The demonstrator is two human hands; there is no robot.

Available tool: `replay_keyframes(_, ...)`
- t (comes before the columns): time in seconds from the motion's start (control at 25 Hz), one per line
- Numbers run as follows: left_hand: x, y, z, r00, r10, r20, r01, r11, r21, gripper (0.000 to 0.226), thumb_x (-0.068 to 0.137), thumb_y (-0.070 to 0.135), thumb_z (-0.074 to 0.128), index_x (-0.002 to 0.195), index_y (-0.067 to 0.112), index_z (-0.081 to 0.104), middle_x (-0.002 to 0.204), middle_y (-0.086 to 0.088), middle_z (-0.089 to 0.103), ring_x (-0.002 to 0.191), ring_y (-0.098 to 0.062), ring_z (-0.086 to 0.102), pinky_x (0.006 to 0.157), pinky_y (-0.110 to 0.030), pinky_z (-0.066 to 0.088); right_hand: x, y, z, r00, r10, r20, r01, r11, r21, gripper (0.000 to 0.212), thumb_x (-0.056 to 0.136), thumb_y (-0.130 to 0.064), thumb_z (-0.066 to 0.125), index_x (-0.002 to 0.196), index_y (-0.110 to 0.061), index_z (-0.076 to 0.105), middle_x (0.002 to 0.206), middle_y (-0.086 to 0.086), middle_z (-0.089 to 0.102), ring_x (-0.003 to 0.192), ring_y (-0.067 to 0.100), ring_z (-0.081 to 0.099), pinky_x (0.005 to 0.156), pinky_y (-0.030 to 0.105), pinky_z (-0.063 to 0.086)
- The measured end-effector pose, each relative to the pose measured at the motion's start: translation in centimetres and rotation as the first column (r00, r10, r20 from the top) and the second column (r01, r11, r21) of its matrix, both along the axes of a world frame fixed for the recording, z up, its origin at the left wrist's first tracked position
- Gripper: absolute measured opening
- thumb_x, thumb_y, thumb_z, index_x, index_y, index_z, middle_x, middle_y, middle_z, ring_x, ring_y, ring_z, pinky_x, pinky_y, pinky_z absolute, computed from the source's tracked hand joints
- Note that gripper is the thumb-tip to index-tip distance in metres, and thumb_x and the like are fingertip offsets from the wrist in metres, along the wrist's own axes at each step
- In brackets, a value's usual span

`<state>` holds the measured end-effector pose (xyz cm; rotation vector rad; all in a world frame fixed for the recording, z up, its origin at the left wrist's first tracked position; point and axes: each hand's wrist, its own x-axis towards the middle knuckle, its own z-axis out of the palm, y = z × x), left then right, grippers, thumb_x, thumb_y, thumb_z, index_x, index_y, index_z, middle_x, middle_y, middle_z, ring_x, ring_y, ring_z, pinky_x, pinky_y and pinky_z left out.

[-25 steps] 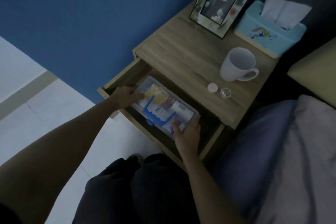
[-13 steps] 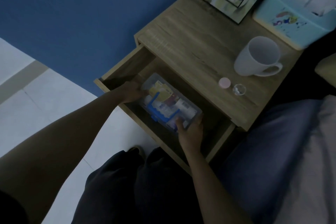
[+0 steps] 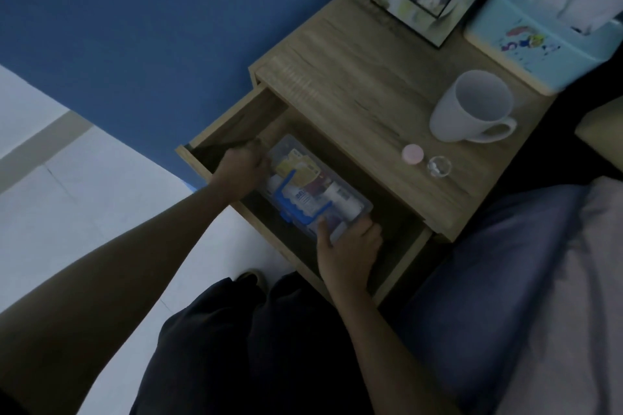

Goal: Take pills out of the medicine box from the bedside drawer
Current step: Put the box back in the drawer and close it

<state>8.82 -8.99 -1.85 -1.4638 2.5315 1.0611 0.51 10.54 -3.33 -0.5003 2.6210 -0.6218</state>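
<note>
Box point(image 3: 312, 190): lies in the open drawer point(image 3: 232, 121), room on all sides.
Grip: your left hand point(image 3: 241, 170) and right hand point(image 3: 349, 246) clasp its two ends.
Bench point(image 3: 354, 91): mug point(image 3: 472, 108), cap point(image 3: 412, 154) near the overhanging edge.

A clear plastic medicine box point(image 3: 313, 189) with a blue handle, lid closed over colourful packets, lies angled inside the open wooden bedside drawer point(image 3: 236, 121).

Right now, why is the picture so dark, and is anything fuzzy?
Head view: the room is dim, so the drawer interior sinks into shadow; the medicine box labels are too soft to read; the left hand looks slightly smeared; the mug stays fairly clear.
</note>
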Motion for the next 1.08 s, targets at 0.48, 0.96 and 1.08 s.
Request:
replay_keyframes(0.48,3.7,1.6,-0.8,0.635,0.753,-0.173,-0.76,0.649,0.034,0.051,0.1,0.026,0.034,0.145,0.007,0.02,0.153,-0.015,0.032,0.135,-0.038,0.039,0.109,-0.05,0.038,-11.4,-9.3,0.1,0.612,0.753,-0.241,-0.74,0.653,0.162,0.067,0.097,-0.043,0.03,0.147,-0.005,0.005,0.158,0.016,0.007,0.146,0.028,0.003,0.118,0.042,0.006)
replay_keyframes(0.96,1.3,0.5,-1.5,0.572,0.811,-0.122,-0.78,0.584,0.224,0.039,0.101,0.028,0.028,0.136,0.013,0.035,0.117,-0.011,0.057,0.092,-0.026,0.058,0.083,-0.043,0.053,-11.7,-9.2,-1.2,0.538,0.79,-0.294,-0.753,0.608,0.254,0.063,0.097,-0.036,0.027,0.147,-0.005,0.004,0.158,0.016,0.008,0.147,0.028,0.004,0.118,0.042,0.007)
replay_keyframes(1.08,-0.1,-0.3,-1.7,0.577,0.805,-0.14,-0.762,0.592,0.261,0.037,0.102,0.027,0.029,0.135,0.013,0.037,0.113,-0.01,0.057,0.094,-0.025,0.059,0.082,-0.04,0.053,-11.9,-9.0,-1.2,0.535,0.786,-0.31,-0.753,0.61,0.246,0.062,0.097,-0.036,0.025,0.146,-0.004,0.006,0.158,0.016,0.01,0.146,0.028,0.007,0.118,0.043,0.009)
